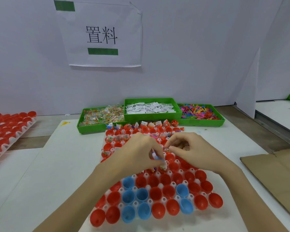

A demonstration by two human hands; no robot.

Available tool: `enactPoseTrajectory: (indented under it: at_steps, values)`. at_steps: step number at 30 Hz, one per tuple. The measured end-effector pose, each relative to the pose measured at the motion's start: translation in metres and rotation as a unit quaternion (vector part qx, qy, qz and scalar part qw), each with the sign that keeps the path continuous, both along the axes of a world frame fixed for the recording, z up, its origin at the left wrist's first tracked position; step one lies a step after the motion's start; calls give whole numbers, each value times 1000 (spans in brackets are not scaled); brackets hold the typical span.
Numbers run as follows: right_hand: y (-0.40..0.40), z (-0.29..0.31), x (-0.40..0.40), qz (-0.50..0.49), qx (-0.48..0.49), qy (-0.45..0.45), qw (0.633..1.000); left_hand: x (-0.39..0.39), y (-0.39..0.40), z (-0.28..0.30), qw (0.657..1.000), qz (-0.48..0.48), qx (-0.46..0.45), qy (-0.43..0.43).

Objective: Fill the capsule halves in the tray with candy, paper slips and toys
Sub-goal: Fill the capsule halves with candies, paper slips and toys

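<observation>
A white tray (pixel 105 207) holds many red and a few blue capsule halves (pixel 141 195). The far rows carry candy, slips and toys; the near rows look hollow. My left hand (pixel 141 151) hovers over the tray's middle, its fingers curled round a bunch of small items, with a candy packet (pixel 162 166) at its fingertips. My right hand (pixel 191 149) is beside it, pinching a small clear candy packet (pixel 167 149) between thumb and forefinger above a red half.
Three green bins stand behind the tray: candy (pixel 102 116), paper slips (pixel 149 108), coloured toys (pixel 199 112). Another tray of red halves (pixel 8 129) lies at the left. Flat cardboard (pixel 274 169) lies at the right. A white wall with a paper sign (pixel 102 36) stands behind.
</observation>
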State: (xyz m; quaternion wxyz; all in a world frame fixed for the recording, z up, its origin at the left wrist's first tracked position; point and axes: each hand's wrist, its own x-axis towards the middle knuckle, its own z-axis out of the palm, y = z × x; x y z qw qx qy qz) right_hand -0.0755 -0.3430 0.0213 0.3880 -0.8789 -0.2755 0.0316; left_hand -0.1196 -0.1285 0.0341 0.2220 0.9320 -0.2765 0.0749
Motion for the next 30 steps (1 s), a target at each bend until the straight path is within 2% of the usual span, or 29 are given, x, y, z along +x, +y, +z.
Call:
enactPoseTrajectory:
  at_steps: [3, 6, 8, 11, 14, 17, 26, 30]
  values:
    - [2, -1, 1, -9, 9, -4, 1000, 4, 14, 9, 997, 52, -61, -12]
    - [5, -2, 1, -14, 19, -11, 1000, 28, 48, 7, 980, 154, -106, -62]
    - [7, -3, 0, -17, 27, -15, 999, 54, 79, 2, 960, 252, -74, -93]
    - [9, -4, -1, -18, 31, -19, 999, 88, 126, -11, 938, 340, 25, -63]
    - [10, -5, -1, -22, 33, -30, 999, 101, 150, -22, 942, 319, 105, 1]
    - [10, -5, -1, -23, 33, -34, 999, 106, 158, -26, 953, 288, 92, 35]
    - [11, -7, -1, -19, 23, -38, 999, 109, 157, -23, 960, 269, 79, -7]
    - [9, -9, 2, -27, 21, -42, 999, 107, 155, -21, 952, 291, 86, -35]
